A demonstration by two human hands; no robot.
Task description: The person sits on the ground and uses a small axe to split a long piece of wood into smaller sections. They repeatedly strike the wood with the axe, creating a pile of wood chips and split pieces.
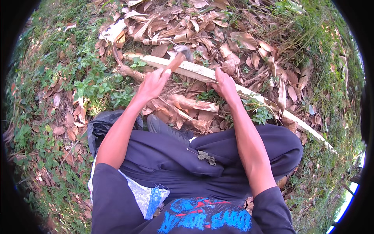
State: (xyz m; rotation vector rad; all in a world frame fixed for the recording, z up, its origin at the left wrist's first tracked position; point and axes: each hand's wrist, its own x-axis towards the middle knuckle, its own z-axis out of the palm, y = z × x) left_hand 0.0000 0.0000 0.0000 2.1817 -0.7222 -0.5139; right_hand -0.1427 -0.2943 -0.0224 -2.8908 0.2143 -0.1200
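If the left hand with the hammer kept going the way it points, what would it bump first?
Probably the long pale split stem: the left hand points its hammer up over it, though depth is unclear.

Outdoor patch of ground: dry fallen leaves (202, 23), green weeds (93, 85), grass (327, 46) all around.

Black short-sleeved shirt (117, 195) with blue and red printed graphic across the chest, dark navy trousers (175, 160), grey shoe (167, 130), bare forearms, no gloves
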